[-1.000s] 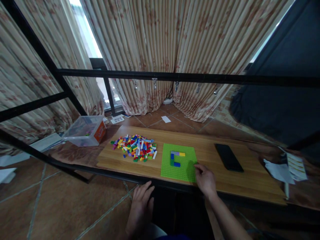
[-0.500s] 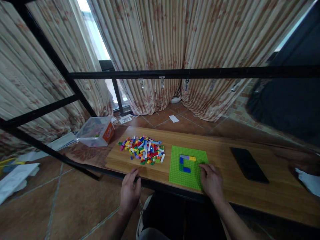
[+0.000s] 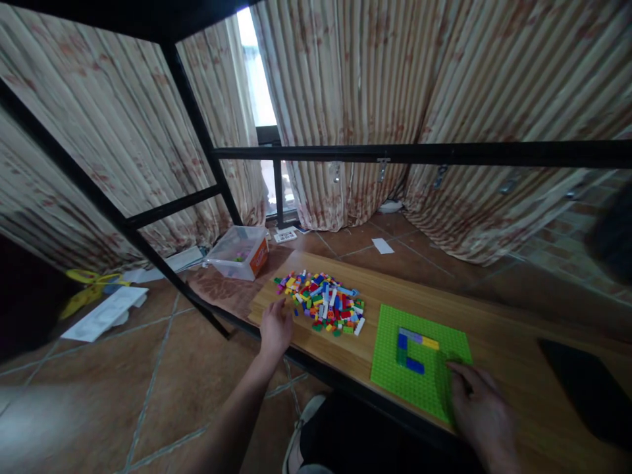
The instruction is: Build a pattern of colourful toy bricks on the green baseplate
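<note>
A green baseplate (image 3: 388, 359) lies on the wooden bench. On it, bricks form a C shape: a grey-purple-yellow row (image 3: 419, 338) at the back, blue and green bricks (image 3: 401, 353) down the left, and a blue brick (image 3: 415, 366) in front. My right hand (image 3: 481, 408) is over the plate's right edge, thumb and fingers pinched together; whatever they hold is hidden. Left of the plate lies a heap of loose coloured bricks (image 3: 328, 303). At the heap's front left edge is my left hand (image 3: 276, 327), its fingers apart with nothing visible in them.
A clear plastic box (image 3: 237, 253) with an orange label stands beyond the bench's left end. At the right lies a black flat slab (image 3: 585, 382). A black metal rail (image 3: 370, 153) crosses behind the bench. Papers lie on the tiled floor.
My left hand has moved forward from the bench's front edge to the brick heap. My right hand stays at the plate's right edge. The view has turned left.
</note>
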A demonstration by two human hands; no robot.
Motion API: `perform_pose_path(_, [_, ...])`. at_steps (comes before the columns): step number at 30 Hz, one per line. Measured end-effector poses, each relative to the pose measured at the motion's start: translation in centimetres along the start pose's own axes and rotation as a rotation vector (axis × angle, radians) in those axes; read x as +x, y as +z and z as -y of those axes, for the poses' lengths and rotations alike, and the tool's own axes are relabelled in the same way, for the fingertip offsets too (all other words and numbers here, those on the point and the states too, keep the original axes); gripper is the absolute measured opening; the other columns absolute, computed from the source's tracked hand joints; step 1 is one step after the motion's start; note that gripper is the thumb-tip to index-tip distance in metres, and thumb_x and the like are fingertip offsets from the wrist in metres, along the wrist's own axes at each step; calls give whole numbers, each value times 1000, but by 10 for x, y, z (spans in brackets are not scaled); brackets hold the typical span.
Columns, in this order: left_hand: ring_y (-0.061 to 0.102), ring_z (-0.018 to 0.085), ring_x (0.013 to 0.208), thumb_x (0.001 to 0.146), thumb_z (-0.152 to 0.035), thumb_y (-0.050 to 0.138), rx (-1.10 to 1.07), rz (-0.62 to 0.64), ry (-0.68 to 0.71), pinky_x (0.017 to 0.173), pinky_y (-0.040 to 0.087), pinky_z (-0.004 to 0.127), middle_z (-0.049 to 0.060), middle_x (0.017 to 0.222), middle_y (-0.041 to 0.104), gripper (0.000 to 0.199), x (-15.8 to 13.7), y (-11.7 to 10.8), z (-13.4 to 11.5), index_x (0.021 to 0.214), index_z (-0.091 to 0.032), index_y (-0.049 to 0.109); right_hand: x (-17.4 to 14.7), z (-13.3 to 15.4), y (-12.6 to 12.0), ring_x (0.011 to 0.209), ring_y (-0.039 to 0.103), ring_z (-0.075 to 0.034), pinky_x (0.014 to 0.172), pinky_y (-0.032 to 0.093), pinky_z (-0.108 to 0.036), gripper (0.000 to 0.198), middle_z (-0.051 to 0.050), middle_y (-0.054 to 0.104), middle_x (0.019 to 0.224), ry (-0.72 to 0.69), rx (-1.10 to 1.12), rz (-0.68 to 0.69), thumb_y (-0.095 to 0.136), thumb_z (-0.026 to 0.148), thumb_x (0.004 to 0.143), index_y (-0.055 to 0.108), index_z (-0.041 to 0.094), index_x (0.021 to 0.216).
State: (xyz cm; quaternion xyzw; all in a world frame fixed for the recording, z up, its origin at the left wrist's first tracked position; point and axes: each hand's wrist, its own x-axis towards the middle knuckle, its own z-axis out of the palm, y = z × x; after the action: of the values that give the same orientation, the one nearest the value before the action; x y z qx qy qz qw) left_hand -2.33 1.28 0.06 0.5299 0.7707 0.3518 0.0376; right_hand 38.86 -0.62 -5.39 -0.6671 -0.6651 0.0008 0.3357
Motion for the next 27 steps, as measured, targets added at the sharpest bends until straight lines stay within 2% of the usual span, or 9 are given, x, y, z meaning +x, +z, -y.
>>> perform_pose_path(4, [61,25,104,82,-18,51,50,-17,-34,93,49,37,12,109,66,41,19,2,16,122,-13,59,0,-3,2,85,63,-27,71,51,-39,41,-11,66,101,1,-23,-5,37,44,85,68,19,95])
perform_pose_path(8, [61,25,105,79,-13,52,110,-27,-52,92,49,38,14,114,64,43,53,1,32,122,-14,59,0,-4,3,86,63,-28,72,51,-41,41,-12,66,101,0,-35,-9,36,44,84,67,19,94])
perform_pose_path(12, [57,26,114,77,-7,50,135,30,32,100,44,38,16,125,60,48,92,1,41,124,-13,59,0,-6,3,85,63,-27,74,52,-41,39,-12,66,101,-16,-26,-18,38,43,84,67,20,94])
perform_pose_path(16, [56,26,117,71,-1,49,164,110,122,103,40,37,15,128,60,54,117,7,44,122,-13,62,-1,-7,4,85,64,-27,74,52,-41,38,-11,66,100,-20,-41,-12,38,43,84,67,20,94])
perform_pose_path(22, [60,24,107,71,-4,52,188,198,211,98,43,35,10,110,69,36,124,12,49,98,-16,72,-1,-3,3,86,64,-28,76,52,-42,39,-11,67,101,21,-66,2,37,44,85,67,20,95])
perform_pose_path(27, [60,24,103,76,-8,52,185,172,227,96,45,36,12,103,69,29,110,7,50,95,-14,72,0,-2,2,86,64,-27,77,52,-41,39,-11,66,99,1,-43,-6,37,43,85,67,20,94])
